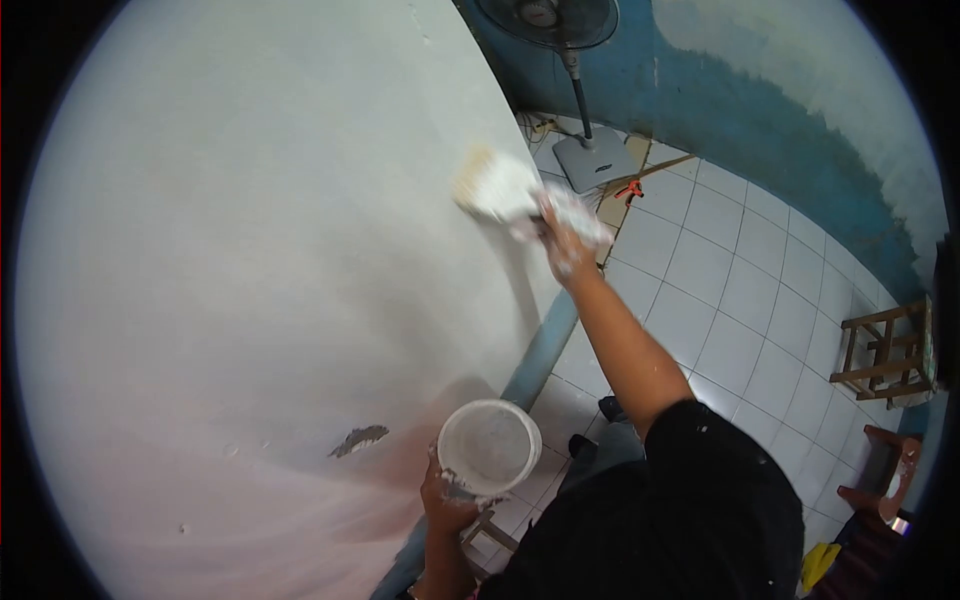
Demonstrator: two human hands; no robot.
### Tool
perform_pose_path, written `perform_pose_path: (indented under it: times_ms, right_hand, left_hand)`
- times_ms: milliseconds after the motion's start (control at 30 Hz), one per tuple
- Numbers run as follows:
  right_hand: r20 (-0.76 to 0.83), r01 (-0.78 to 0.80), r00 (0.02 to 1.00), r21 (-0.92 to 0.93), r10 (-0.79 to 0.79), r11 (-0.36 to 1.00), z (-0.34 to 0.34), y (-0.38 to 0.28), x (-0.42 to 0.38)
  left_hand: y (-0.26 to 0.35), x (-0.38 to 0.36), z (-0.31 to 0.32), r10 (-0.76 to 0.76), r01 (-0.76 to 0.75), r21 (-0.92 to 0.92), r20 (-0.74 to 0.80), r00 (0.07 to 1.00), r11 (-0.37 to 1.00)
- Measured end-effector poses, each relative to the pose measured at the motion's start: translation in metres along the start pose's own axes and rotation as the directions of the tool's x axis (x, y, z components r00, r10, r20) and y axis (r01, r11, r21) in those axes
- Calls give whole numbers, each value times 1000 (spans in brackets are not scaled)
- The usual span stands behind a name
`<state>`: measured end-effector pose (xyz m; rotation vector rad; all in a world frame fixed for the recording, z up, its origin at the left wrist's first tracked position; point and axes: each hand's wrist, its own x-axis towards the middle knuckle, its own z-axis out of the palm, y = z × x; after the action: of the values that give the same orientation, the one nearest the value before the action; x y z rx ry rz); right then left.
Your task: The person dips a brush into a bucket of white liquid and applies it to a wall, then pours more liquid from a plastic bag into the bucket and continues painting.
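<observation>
My right hand [562,235], spotted with white paint, is closed round the handle of a wide paintbrush [497,186]. The brush is white with paint, and its yellowish bristles are at the pale wall [300,200]. Motion blurs the brush and the fingers a little. Lower down, my left hand [446,503] grips a round whitish plastic tub [525,440] by its side, close to the wall. Grey-white residue coats the inside of the tub, and smears mark its rim and the fingers. A dark chipped patch [359,440] shows in the wall left of the tub.
A standing fan [596,160] is at the back beside a blue-and-white wall [730,105]. An orange-handled tool [630,190] lies near its base. White floor tiles [720,270] spread to the right. A wooden stool [880,350] and reddish furniture [890,470] stand at the right edge.
</observation>
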<state>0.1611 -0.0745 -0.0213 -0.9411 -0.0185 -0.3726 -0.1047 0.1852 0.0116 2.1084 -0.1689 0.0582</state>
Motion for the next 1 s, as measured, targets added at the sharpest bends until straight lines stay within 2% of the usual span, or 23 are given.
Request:
perform_pose_path:
  times_ms: [33,67,133,200,267,300,333,367,400,467,533,567,633,667,700,733,767,800,900,967,1000]
  right_hand:
    - [-62,24,998,288,-6,957,-36,61,-8]
    - [-147,-108,976,309,160,945,-63,90,-24]
    - [-369,-371,838,154,402,916,-118,153,-39]
    - [-320,-255,928,-168,192,952,-161,237,-34]
    - [-275,-106,958,-58,86,993,-134,213,-17]
    - [-309,-144,936,104,170,984,-88,148,-3]
    - [-397,-132,909,11,126,991,-64,115,20]
    - [-301,19,934,-496,-192,868,-75,113,61]
    - [-248,226,928,-218,-278,949,-45,52,68]
    - [-130,137,981,-39,-141,990,-6,-41,66]
    - [-120,161,982,157,-142,974,-11,-49,83]
    - [4,128,991,250,-133,960,-23,-35,86]
    - [-78,74,995,122,-65,990,-56,31,79]
    - [-156,60,987,183,-31,981,-73,74,68]
    - [-112,15,994,252,14,968,-93,109,50]
    - [-159,-33,984,300,84,953,-125,157,41]
    - [-295,-153,931,222,216,963,-134,170,28]
    - [-432,-284,840,164,328,945,-138,173,22]
    - [-221,-211,950,58,219,976,-145,160,66]
    - [-275,-98,957,2,95,995,-65,53,92]
    - [-144,-88,987,-114,71,990,-53,27,121]
  left_hand:
    - [5,8,3,2,-2,-62,-7,1000,998]
    - [-7,13,4,36,-36,-31,4,999,999]
    - [-29,2,2,66,-67,32,24,998,997]
    - [-30,3,1,88,-95,115,68,994,989]
    - [-30,2,-1,100,-115,146,106,989,983]
    - [-31,1,-2,105,-120,136,116,988,983]
    - [-33,-1,-3,112,-127,126,125,986,984]
    - [-33,-2,-4,123,-135,103,109,986,985]
    - [-34,-4,-4,134,-141,81,92,987,987]
    - [-40,-7,-5,159,-164,68,79,984,984]
    - [-48,-7,-4,191,-200,96,95,977,975]
    - [-55,-7,-2,166,-175,86,100,981,981]
    - [-75,-12,-1,113,-121,67,112,987,990]
    - [-86,-13,-1,105,-114,66,121,987,991]
    - [-95,-13,-1,99,-108,66,126,987,992]
    - [-100,-9,0,109,-119,70,136,985,990]
    - [-105,-5,0,119,-131,73,146,982,989]
    - [-103,1,2,144,-159,84,165,976,984]
    - [-77,18,4,133,-151,88,179,975,985]
    - [-55,30,11,156,-169,65,166,974,984]
    - [-50,36,15,193,-203,49,157,969,978]
